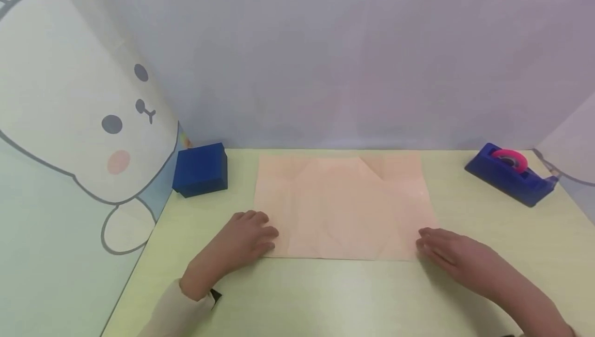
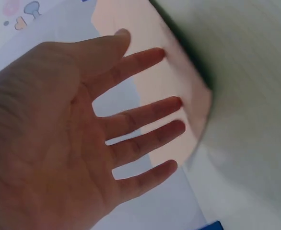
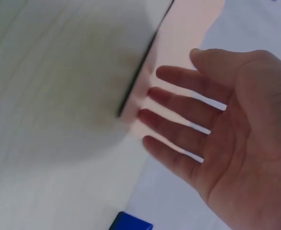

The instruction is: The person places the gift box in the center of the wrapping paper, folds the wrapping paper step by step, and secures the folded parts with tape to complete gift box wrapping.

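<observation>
A peach-coloured sheet of paper (image 1: 344, 208) with crease lines lies flat on the table, its long side facing me. At its near left corner, my left hand (image 1: 244, 239) has its fingertips at the paper's edge. The left wrist view shows this hand's palm (image 2: 54, 153) with fingers spread and nearly straight. On the other side, my right hand (image 1: 465, 259) reaches the near right corner with its fingertips. Its fingers (image 3: 179, 100) look loosely extended in the right wrist view, with the paper (image 3: 183, 33) behind them.
A dark blue box (image 1: 201, 170) stands at the back left of the pale table (image 1: 316, 301). At the back right is a blue tape dispenser (image 1: 504, 182) with a pink roll. A plain curtain (image 1: 316, 58) hangs behind the table, and a cartoon-printed cloth (image 1: 60, 94) hangs at left.
</observation>
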Demonstrator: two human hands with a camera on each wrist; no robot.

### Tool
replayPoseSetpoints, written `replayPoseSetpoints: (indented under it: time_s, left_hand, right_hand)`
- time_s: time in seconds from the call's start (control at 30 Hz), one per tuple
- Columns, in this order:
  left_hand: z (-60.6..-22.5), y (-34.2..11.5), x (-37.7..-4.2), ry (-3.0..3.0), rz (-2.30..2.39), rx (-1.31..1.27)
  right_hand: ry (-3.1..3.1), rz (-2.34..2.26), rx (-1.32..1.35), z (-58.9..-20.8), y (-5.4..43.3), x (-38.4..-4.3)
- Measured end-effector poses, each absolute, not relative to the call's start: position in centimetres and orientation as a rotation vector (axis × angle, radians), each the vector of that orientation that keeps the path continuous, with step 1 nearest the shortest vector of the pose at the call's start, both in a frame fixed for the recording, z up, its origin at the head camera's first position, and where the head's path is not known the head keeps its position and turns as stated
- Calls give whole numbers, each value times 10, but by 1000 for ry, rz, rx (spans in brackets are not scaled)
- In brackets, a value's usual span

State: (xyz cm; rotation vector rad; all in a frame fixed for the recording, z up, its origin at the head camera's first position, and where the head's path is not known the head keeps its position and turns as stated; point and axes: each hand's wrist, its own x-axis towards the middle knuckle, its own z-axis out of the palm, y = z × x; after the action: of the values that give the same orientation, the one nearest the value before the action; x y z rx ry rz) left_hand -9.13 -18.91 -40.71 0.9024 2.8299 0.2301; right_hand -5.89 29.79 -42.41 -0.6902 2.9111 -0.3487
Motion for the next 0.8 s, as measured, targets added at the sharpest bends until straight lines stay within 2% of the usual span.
replayPoseSetpoints:
  time_s: [0.33,0.6,0.8]
  left_hand:
    - [-413,-144,-104,2890,264,1092]
    - [-435,-122,-117,2759,237,997]
    - [-439,-132,-115,2698,238,829]
  right_hand:
    - [3033,-369,-910,-408,246,-76]
    - [3004,-210,-988,-426,203,-94]
    - [2952,-251,-897,-434,214,-92]
